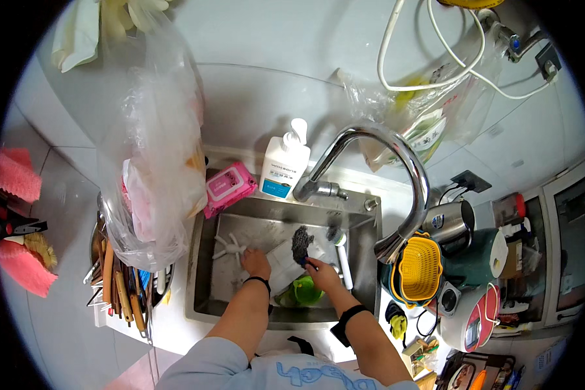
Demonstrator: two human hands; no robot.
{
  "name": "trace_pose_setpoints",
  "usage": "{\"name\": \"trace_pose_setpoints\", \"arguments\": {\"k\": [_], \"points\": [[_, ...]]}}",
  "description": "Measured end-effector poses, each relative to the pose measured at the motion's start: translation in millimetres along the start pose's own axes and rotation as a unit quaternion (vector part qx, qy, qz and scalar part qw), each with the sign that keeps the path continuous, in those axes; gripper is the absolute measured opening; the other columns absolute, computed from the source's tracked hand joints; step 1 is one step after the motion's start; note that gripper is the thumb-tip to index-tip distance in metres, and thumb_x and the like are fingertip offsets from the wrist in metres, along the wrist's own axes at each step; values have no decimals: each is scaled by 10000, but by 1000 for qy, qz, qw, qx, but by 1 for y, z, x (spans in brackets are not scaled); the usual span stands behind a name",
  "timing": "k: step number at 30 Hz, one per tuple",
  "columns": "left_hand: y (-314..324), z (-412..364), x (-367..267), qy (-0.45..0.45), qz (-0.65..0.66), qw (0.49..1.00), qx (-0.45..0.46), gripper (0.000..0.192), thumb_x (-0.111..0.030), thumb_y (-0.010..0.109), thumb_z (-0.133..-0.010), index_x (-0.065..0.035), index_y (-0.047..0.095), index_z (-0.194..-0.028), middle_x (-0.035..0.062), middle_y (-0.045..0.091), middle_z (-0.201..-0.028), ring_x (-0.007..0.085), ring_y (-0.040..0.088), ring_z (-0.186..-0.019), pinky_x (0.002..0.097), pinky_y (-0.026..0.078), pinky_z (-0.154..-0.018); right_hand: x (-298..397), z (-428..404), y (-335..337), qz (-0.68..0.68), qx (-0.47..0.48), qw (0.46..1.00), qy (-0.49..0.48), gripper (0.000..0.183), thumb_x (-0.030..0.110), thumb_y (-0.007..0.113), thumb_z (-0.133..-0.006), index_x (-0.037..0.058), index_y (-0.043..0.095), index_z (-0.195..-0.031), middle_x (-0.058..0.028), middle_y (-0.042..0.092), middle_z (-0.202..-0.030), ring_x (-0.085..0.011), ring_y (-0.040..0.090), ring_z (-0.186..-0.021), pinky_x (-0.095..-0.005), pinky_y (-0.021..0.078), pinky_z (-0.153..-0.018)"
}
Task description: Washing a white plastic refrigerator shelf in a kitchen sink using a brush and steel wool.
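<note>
Inside the stainless steel sink, my left hand is at a white, branched object; whether it grips it cannot be told. My right hand is closed on the dark blue handle of a steel wool scrubber, its grey mesh head pointing away from me. Between my hands lies a pale, translucent flat thing. A green container sits near the front of the sink. A white-handled dish brush leans to the right of my right hand.
A chrome faucet arches over the right side. Behind the sink stand a white pump bottle and a pink wipes pack. Chopsticks and utensils and a hanging plastic bag are left; yellow baskets and a kettle are right.
</note>
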State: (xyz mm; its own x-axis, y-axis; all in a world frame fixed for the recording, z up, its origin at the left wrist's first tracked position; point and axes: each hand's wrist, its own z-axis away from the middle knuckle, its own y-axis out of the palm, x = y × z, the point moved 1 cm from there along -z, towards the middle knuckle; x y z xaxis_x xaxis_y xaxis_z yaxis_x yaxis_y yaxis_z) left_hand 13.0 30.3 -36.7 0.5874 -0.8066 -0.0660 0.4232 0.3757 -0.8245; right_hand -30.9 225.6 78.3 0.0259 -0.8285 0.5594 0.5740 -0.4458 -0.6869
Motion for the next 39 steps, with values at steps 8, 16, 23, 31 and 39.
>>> {"name": "trace_pose_setpoints", "arguments": {"k": [8, 16, 23, 31, 39], "points": [[-11, 7, -10, 68, 78, 992, 66, 759, -238, 753, -629, -141, 382, -1284, 131, 448, -1194, 276, 380, -1172, 437, 345, -931, -6, -10, -1, 22, -49, 999, 5, 356, 352, 552, -822, 179, 589, -1131, -167, 634, -935, -332, 603, -869, -388, 470, -771], [-20, 5, -5, 70, 102, 987, -99, 894, -273, 810, -564, -139, 340, -1312, 100, 348, -1312, 264, 320, -1218, 460, 307, -970, -8, 12, -2, 5, -17, 999, 52, 375, 374, 548, -816, 182, 584, -1136, -148, 631, -984, -311, 603, -896, -370, 470, -780], [-28, -13, -13, 145, 27, 989, -4, 762, -246, 788, -594, -134, 414, -1249, 84, 486, -1208, 250, 418, -1154, 457, 321, -958, -23, 22, 2, 27, -25, 997, 75, 417, 421, 535, -819, 200, 557, -1172, -154, 627, -989, -317, 599, -908, -382, 466, -789], [-36, 13, -32, 280, 27, 953, -109, 128, -91, 539, -770, -61, 663, -768, 152, 635, -801, 311, 619, -753, 398, 500, -625, -6, 14, -24, 57, -153, 985, 51, 376, 396, 519, -838, 194, 562, -1152, -129, 643, -731, -259, 616, -569, -363, 490, -630], [-42, 33, -5, 191, 2, 980, -61, 119, -32, 565, -750, -51, 661, -817, 150, 632, -798, 293, 618, -743, 390, 505, -636, 39, 22, 14, 260, -11, 965, 27, 283, 300, 392, -900, 181, 572, -1083, -127, 637, -835, -319, 611, -778, -456, 478, -661]]}}
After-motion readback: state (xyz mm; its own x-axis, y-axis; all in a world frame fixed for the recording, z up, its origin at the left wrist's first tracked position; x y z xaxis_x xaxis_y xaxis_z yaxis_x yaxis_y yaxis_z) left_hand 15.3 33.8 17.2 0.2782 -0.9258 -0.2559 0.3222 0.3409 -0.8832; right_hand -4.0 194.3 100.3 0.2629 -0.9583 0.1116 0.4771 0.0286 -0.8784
